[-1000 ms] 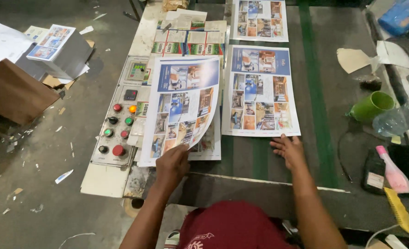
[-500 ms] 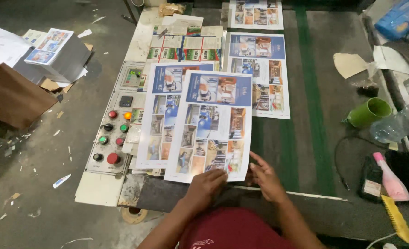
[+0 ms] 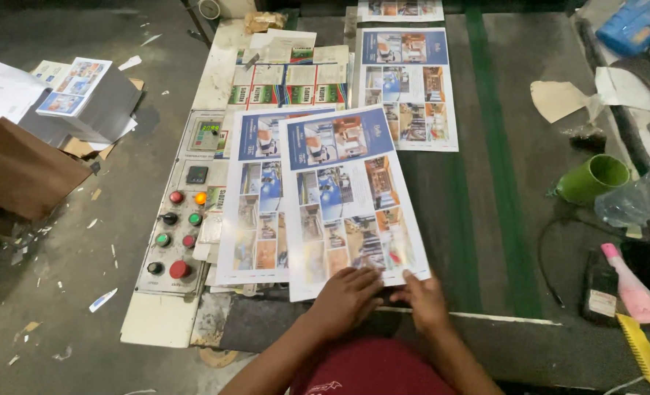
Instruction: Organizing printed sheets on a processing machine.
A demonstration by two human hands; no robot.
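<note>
I see a large printed sheet (image 3: 347,201), covered in small colour photographs under a blue header band, lying slightly askew on a dark work table (image 3: 530,219). Its near edge sits under both hands. The left hand (image 3: 348,298) rests flat on the near corner area, fingers spread and pressing down rather than pinching. The right hand (image 3: 424,296) lies just beside it on the same edge, fingers loosely extended on the paper; I cannot tell whether a thumb hooks under the edge.

The sheet overlaps a second, similar sheet (image 3: 255,197) to its left. Farther off lies a third sheet (image 3: 409,88). Left of the sheets is a control panel (image 3: 182,219) with red, green and orange buttons. To the right stand a green cup (image 3: 594,178), a clear plastic bottle (image 3: 636,197) and a pink bottle (image 3: 631,285). A stack of prints (image 3: 83,91) sits far left on the floor.

My judgement: with only flat palms holding it, the top sheet could slide out of square, or drag the sheet underneath with it. A sleeve or elbow drifting left could brush the buttons.
</note>
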